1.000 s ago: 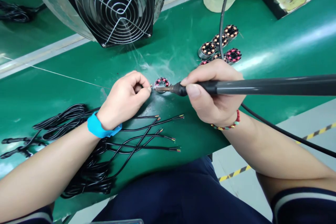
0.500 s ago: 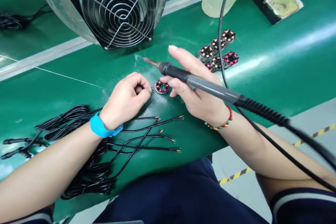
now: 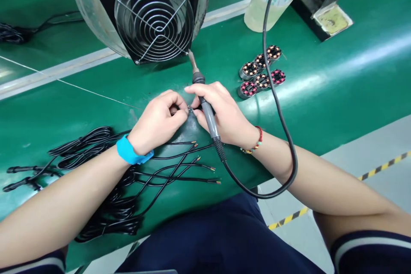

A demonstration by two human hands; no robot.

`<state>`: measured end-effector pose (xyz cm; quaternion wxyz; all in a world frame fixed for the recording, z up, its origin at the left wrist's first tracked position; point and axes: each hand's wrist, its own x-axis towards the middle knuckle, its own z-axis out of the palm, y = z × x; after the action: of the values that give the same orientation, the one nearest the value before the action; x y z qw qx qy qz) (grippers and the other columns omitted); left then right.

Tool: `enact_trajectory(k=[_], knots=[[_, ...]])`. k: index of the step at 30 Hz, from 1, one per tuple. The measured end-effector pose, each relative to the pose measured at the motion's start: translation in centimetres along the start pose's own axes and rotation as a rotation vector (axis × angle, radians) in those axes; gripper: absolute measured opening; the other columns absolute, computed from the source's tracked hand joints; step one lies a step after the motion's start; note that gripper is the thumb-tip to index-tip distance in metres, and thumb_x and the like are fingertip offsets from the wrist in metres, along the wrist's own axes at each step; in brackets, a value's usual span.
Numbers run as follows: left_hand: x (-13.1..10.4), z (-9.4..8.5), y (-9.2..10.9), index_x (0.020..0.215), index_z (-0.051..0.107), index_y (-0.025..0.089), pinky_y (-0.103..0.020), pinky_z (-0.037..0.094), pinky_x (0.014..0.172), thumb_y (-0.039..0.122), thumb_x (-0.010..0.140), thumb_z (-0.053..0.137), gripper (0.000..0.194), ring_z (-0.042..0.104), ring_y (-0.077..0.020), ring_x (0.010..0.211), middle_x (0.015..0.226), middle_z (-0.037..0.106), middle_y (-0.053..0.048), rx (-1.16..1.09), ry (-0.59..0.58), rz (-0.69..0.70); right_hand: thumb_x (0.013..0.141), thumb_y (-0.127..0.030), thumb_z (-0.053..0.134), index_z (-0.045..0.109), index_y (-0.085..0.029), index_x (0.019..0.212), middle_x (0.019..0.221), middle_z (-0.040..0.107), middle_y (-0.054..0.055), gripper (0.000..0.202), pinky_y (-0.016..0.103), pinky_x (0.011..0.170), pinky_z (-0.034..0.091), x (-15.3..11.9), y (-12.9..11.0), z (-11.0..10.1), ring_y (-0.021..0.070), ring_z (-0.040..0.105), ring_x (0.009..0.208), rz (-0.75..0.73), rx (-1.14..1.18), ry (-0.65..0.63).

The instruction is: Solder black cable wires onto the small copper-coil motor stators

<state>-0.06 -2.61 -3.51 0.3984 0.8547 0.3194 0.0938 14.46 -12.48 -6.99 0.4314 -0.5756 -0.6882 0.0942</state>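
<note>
Swung round since the earlier frames, the soldering iron (image 3: 208,115) is now pointed toward the top of the frame, whereas a second ago its tip was held leftward at a small red-wound coil ring. Its cord (image 3: 284,128) has been brought into a loop across the right forearm. The right hand (image 3: 226,115) has been shifted leftward, close to the left hand (image 3: 163,113), and the whole view has been turned slightly.

By the left hand, thumb and forefinger are kept pinched together at the centre of the frame, and thin wire ends (image 3: 189,108) are held there, projecting to the right just past the fingertips. By the right hand, the iron is gripped between curled fingers, its handle passed under the forefinger; the thumb tip is placed just beside the wire ends, but whether they are touched cannot be told. The coil ring's former place is covered by the right fingers, so its exact position is hidden.

Solder wire (image 3: 96,93) is stretched from the left edge toward the left hand. Black cables (image 3: 109,218) are bundled at lower left, their stripped ends spread below the hands. More coil rings (image 3: 248,89) are grouped right of centre, below a tape roll (image 3: 269,6).
</note>
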Motion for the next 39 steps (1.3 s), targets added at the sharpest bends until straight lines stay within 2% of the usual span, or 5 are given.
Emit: enact_trajectory(k=[5, 20, 32, 36, 39], knots=[[-0.1, -0.2, -0.1, 0.070, 0.057, 0.016, -0.025, 0.040, 0.063, 0.017, 0.074, 0.052, 0.007, 0.046, -0.0099, 0.061, 0.071, 0.055, 0.002, -0.020, 0.009, 0.015, 0.086, -0.013, 0.046, 0.049, -0.021, 0.119, 0.101, 0.064, 0.002, 0.034, 0.038, 0.085, 0.045, 0.2, 0.0, 0.1, 0.0211, 0.054, 0.089, 0.032, -0.008, -0.003], [-0.2, -0.4, -0.4, 0.072, 0.058, 0.017, -0.024, 0.038, 0.059, 0.017, 0.073, 0.053, 0.005, 0.046, -0.0098, 0.063, 0.075, 0.054, 0.001, -0.049, -0.005, 0.067, 0.084, -0.014, 0.048, 0.047, -0.022, 0.119, 0.085, 0.061, 0.000, 0.036, 0.041, 0.092, 0.044, 0.3, 0.2, 0.5, 0.0203, 0.057, 0.094, 0.088, 0.163, 0.021], [-0.5, -1.1, -0.3, 0.094, 0.056, 0.018, -0.030, 0.044, 0.069, 0.026, 0.082, 0.049, 0.016, 0.055, -0.0158, 0.071, 0.082, 0.061, -0.002, 0.013, -0.096, 0.039, 0.075, -0.012, 0.060, 0.043, -0.021, 0.125, 0.109, 0.061, 0.007, 0.054, 0.043, 0.091, 0.047, 0.2, -0.7, -0.4, 0.0246, 0.053, 0.101, 0.126, 0.067, 0.000], [-0.3, -1.6, -0.1, 0.075, 0.057, 0.018, -0.034, 0.041, 0.074, 0.030, 0.085, 0.042, 0.021, 0.054, -0.0190, 0.076, 0.078, 0.061, -0.005, 0.087, -0.166, 0.064, 0.076, -0.008, 0.058, 0.044, -0.019, 0.124, 0.104, 0.062, 0.008, 0.051, 0.045, 0.088, 0.048, 0.3, -0.8, -0.3, 0.0254, 0.055, 0.098, 0.126, 0.000, -0.052], [0.0, -1.7, -0.3, 0.071, 0.053, 0.017, -0.029, 0.037, 0.064, 0.033, 0.083, 0.045, 0.022, 0.047, -0.0156, 0.067, 0.069, 0.054, -0.001, -0.052, -0.191, -0.053, 0.078, -0.007, 0.054, 0.042, -0.019, 0.125, 0.099, 0.062, 0.008, 0.050, 0.044, 0.085, 0.051, 0.2, -0.9, -0.1, 0.0246, 0.057, 0.093, 0.104, -0.016, -0.044]])
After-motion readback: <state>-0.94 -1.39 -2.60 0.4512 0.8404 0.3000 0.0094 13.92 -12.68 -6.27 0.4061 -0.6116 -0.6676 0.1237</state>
